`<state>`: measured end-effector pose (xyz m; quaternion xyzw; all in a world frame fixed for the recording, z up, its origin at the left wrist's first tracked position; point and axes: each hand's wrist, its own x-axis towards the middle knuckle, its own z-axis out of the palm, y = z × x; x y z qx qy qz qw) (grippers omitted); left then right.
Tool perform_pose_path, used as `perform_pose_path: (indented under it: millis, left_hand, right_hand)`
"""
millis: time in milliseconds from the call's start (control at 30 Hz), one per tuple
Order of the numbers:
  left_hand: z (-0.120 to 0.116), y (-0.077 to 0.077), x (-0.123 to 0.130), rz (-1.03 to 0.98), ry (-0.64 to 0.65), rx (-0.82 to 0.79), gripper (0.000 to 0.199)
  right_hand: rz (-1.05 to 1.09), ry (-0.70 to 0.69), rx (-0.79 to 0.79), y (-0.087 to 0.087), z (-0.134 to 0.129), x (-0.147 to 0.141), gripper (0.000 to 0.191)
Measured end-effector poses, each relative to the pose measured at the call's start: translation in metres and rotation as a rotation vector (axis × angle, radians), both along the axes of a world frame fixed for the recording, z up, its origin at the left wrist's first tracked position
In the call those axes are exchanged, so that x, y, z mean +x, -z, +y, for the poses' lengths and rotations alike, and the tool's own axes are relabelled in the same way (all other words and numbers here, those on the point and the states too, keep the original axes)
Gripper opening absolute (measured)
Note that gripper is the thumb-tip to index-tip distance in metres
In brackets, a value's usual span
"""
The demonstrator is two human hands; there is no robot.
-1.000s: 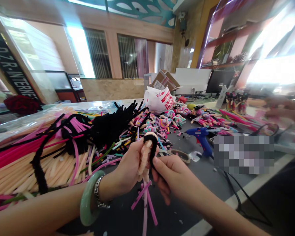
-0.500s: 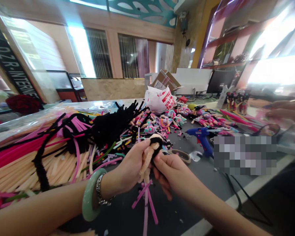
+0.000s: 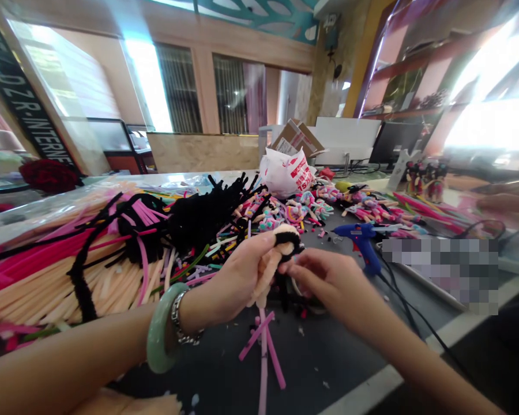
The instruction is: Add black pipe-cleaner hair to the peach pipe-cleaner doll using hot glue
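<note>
A small doll of fuzzy pipe cleaners (image 3: 266, 271) is held up over the dark table, with a cream body and a black band around its head. Pink and lilac stems hang from its lower end. My left hand (image 3: 237, 274), its wrist wearing a green bangle (image 3: 158, 340) and a metal bracelet, is closed around the doll's body. At the doll's head, my right hand (image 3: 322, 276) pinches the black pipe cleaner (image 3: 288, 237) between thumb and fingertips. Scissors lying on the table are mostly hidden behind my right hand.
Bundles of cream and pink pipe cleaners (image 3: 125, 288) fill the left side, with a black bundle (image 3: 203, 213) behind. Several finished dolls lie near a white plastic bag (image 3: 285, 173). A blue glue gun (image 3: 363, 242) with its cord lies right. A blurred hand (image 3: 506, 202) is at the far right.
The view has shifted a little, so things sit slightly further right. My right fingers have moved up along the black pipe cleaner by the head; my left hand keeps its hold.
</note>
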<state>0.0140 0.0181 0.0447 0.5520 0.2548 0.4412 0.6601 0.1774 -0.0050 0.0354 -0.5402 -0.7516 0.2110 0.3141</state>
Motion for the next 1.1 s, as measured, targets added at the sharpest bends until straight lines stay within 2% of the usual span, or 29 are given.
perform_pose_path:
  millis: [100, 200, 333, 500, 667, 800, 933, 1100]
  left_hand:
    - [0.007, -0.001, -0.004, -0.004, -0.011, -0.027, 0.028]
    - [0.014, -0.001, -0.008, 0.111, -0.034, 0.079, 0.029]
    - [0.02, 0.005, -0.012, 0.303, 0.01, 0.293, 0.027]
    - [0.02, 0.009, -0.015, 0.346, 0.002, 0.385, 0.029]
    - [0.017, 0.0, -0.019, 0.494, 0.046, 0.463, 0.028]
    - [0.016, -0.003, -0.02, 0.529, 0.069, 0.48, 0.028]
    - [0.019, -0.001, -0.019, 0.537, 0.015, 0.505, 0.028]
    - [0.021, -0.004, -0.021, 0.656, 0.013, 0.641, 0.028]
  right_hand:
    - [-0.144, 0.061, 0.02, -0.011, 0.004, 0.017, 0.033]
    - [-0.298, 0.109, 0.011, -0.013, 0.006, 0.024, 0.03]
    - [-0.444, 0.064, -0.083, -0.002, 0.01, 0.019, 0.019]
    - [-0.502, -0.077, -0.072, 0.017, 0.013, 0.008, 0.008]
    - [-0.481, -0.115, -0.067, 0.022, 0.013, 0.007, 0.011]
    - [-0.46, -0.101, -0.08, 0.013, 0.015, 0.013, 0.014]
    - [-0.411, -0.106, -0.136, -0.006, 0.015, 0.032, 0.013]
    - [-0.143, -0.36, -0.309, -0.03, 0.004, 0.052, 0.019]
